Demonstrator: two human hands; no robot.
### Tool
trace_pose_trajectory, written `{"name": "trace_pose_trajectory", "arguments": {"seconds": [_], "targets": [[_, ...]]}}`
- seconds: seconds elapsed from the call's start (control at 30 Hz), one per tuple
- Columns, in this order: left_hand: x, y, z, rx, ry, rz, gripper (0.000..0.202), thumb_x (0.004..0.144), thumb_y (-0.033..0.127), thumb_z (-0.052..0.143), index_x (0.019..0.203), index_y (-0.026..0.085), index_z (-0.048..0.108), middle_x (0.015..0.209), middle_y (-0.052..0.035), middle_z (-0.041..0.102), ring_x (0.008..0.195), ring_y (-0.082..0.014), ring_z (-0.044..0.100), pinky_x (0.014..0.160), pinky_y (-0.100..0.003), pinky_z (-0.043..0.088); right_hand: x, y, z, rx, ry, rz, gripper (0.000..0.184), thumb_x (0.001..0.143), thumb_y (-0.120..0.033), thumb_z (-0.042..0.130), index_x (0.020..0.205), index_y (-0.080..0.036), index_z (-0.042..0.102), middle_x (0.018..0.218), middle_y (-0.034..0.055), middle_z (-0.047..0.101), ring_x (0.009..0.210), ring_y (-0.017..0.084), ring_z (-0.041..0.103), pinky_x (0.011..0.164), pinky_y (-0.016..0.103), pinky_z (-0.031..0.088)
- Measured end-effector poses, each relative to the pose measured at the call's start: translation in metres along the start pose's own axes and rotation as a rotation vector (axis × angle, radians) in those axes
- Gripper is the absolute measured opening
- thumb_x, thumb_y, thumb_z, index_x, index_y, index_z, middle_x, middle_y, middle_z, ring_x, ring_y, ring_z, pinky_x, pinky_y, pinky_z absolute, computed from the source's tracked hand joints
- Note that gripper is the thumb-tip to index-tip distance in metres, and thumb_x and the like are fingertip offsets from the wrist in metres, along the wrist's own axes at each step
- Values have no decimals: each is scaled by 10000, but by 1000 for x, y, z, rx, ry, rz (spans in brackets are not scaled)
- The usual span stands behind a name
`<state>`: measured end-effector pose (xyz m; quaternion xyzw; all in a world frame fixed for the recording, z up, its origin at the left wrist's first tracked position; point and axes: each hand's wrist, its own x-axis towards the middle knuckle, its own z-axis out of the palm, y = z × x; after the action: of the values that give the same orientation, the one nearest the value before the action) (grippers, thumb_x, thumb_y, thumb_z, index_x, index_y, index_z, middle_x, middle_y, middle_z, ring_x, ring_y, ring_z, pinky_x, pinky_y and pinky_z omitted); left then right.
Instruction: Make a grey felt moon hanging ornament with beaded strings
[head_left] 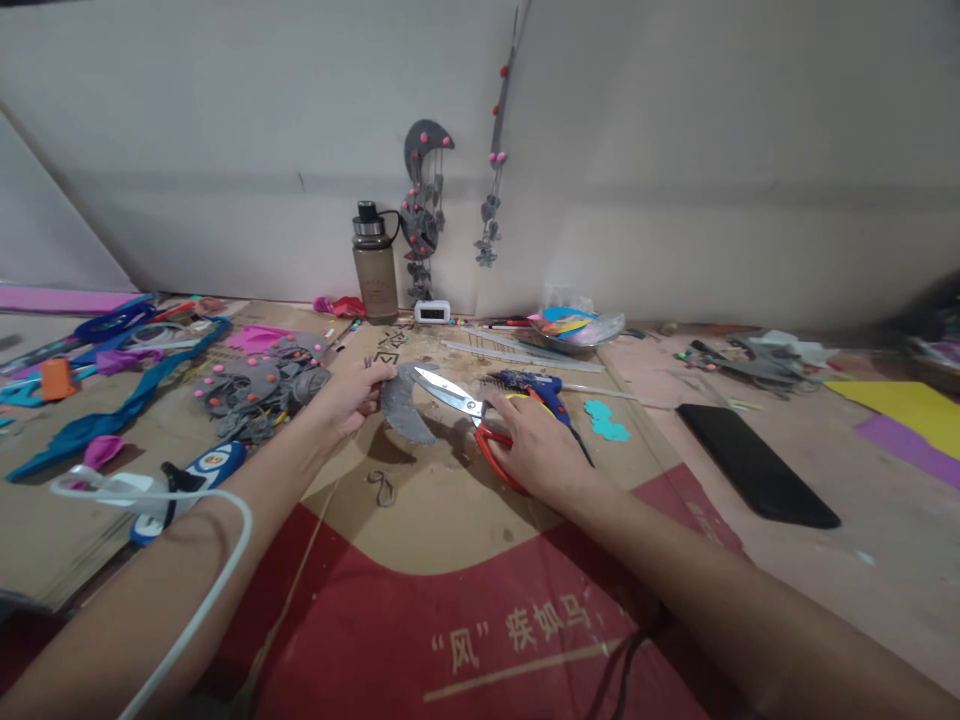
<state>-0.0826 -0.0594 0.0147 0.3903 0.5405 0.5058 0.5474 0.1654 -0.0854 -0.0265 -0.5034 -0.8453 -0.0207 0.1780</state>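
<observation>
Between the fingers of my left hand point(356, 405) is a grey felt crescent point(405, 410), held up above the cardboard with its lower tip pointing right. My right hand point(536, 440) is closed around the red handles of a pair of scissors point(450, 392). Their pointed metal blades reach left to the crescent's upper right side; whether they touch the felt I cannot tell. Below the crescent, a small loop of grey cord point(382, 489) lies on the cardboard point(450, 540). Just behind my right hand rests a blue glue gun point(551, 390), partly hidden.
A bottle point(375, 270) and a small white digital clock point(433, 312) stand by the wall. Grey felt pieces with pink balls point(259, 385) are piled left. A black phone-like slab point(757, 465) lies right, and turquoise cutouts point(606, 421) sit nearer. Grey hanging ornaments point(422, 215) are on the wall.
</observation>
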Motion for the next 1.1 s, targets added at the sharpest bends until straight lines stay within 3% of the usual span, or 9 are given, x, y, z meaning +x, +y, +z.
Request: {"name": "trace_pose_trajectory", "arguments": {"seconds": [0.37, 0.57, 0.83, 0.97, 1.1], "targets": [[3, -3, 1, -75, 64, -68, 247, 707, 104, 585, 570, 171, 391, 363, 109, 269, 273, -5, 179, 307, -129, 81, -2, 2, -3, -33, -79, -80, 425, 878, -297, 469, 1298, -235, 451, 938, 85, 672, 861, 215, 606, 678, 272, 385], [3, -4, 0, -55, 47, -27, 236, 687, 128, 612, 581, 171, 405, 369, 110, 271, 280, -7, 183, 307, -130, 90, 0, 1, -3, 102, -36, 56, 368, 868, -357, 483, 1224, -266, 515, 888, 47, 703, 777, 201, 642, 632, 258, 389], [2, -2, 0, -39, 35, 9, 269, 662, 145, 623, 558, 176, 378, 371, 111, 262, 290, -6, 179, 312, -135, 82, 0, 0, -2, 123, -34, 41, 416, 868, -364, 472, 1272, -267, 461, 1055, 78, 674, 938, 223, 634, 712, 271, 420], [5, -4, -2, -25, 116, 29, 277, 667, 139, 620, 558, 181, 369, 373, 112, 272, 292, -10, 193, 311, -146, 92, -1, -2, -5, 116, -91, 73, 387, 882, -387, 439, 1246, -264, 478, 918, 68, 701, 805, 218, 652, 600, 258, 383], [11, 7, -18, -59, 283, 143, 254, 667, 114, 626, 598, 178, 390, 374, 119, 284, 296, -14, 204, 318, -162, 101, -5, -10, -14, 104, -153, 100, 329, 847, -397, 483, 1143, -272, 554, 818, 53, 701, 694, 210, 639, 527, 251, 323]]}}
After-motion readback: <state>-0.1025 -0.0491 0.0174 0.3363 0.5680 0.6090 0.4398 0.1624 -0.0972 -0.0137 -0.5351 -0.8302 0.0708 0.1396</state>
